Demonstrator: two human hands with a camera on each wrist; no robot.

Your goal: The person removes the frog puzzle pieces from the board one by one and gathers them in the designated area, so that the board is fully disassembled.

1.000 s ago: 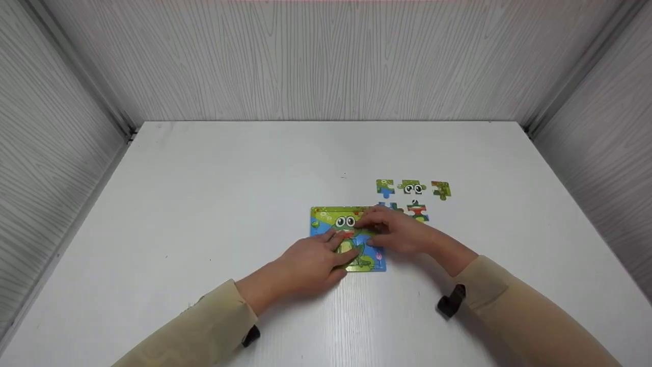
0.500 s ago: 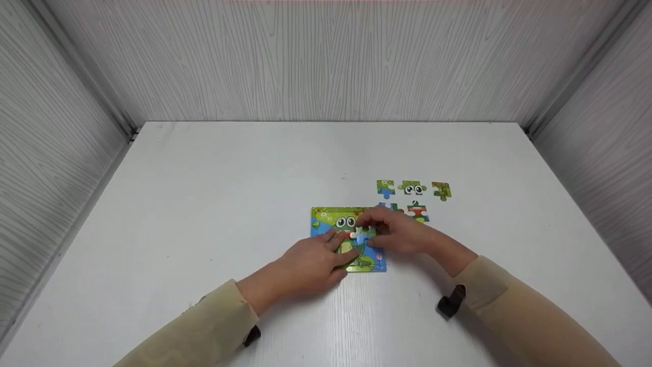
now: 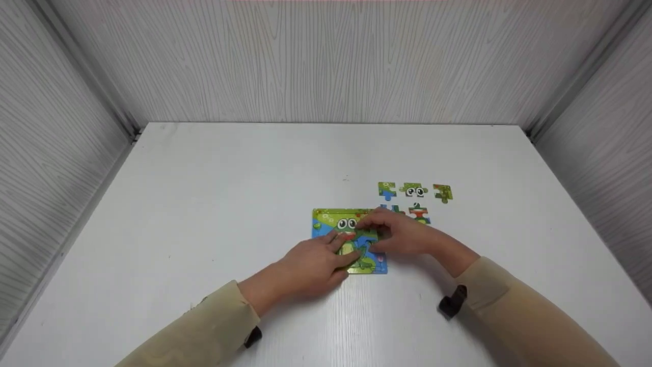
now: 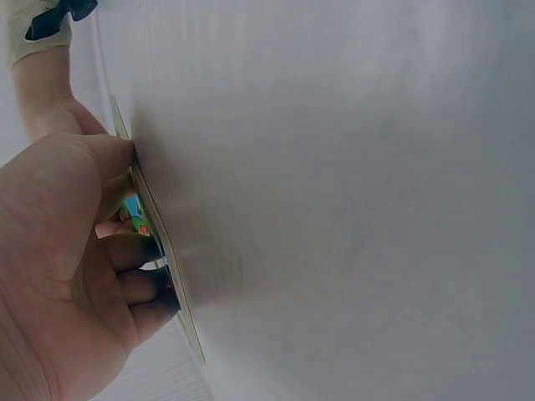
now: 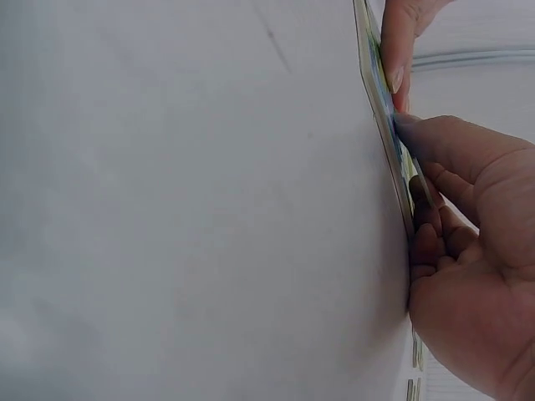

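A frog picture puzzle board [image 3: 319, 217] lies on the white table. My left hand [image 3: 310, 265] rests on its left and lower part, fingers extended over the frog's mouth and belly. In the left wrist view, the fingertips [image 4: 159, 288] press on the board's face. My right hand [image 3: 405, 234] is at the board's right side, pinching a blue-and-green jigsaw piece [image 3: 364, 238] between thumb and fingers. The right wrist view shows this piece [image 5: 423, 180] edge-on, tilted against the board, with the thumb [image 5: 443, 142] on its near end. The right hand hides the board's upper right corner.
Several loose jigsaw pieces lie behind the right hand: a corner piece [image 3: 386, 190], an eyes piece [image 3: 413, 190], a green-brown piece [image 3: 443, 192] and a red-mouth piece [image 3: 419, 211]. Another piece [image 3: 395, 208] is partly covered by that hand. A pale wood-grain wall [image 3: 326, 61] stands behind the table.
The piece in my right hand, tilted and catching the light half a second ago, now lies flatter against the board. My left hand has stayed in place.
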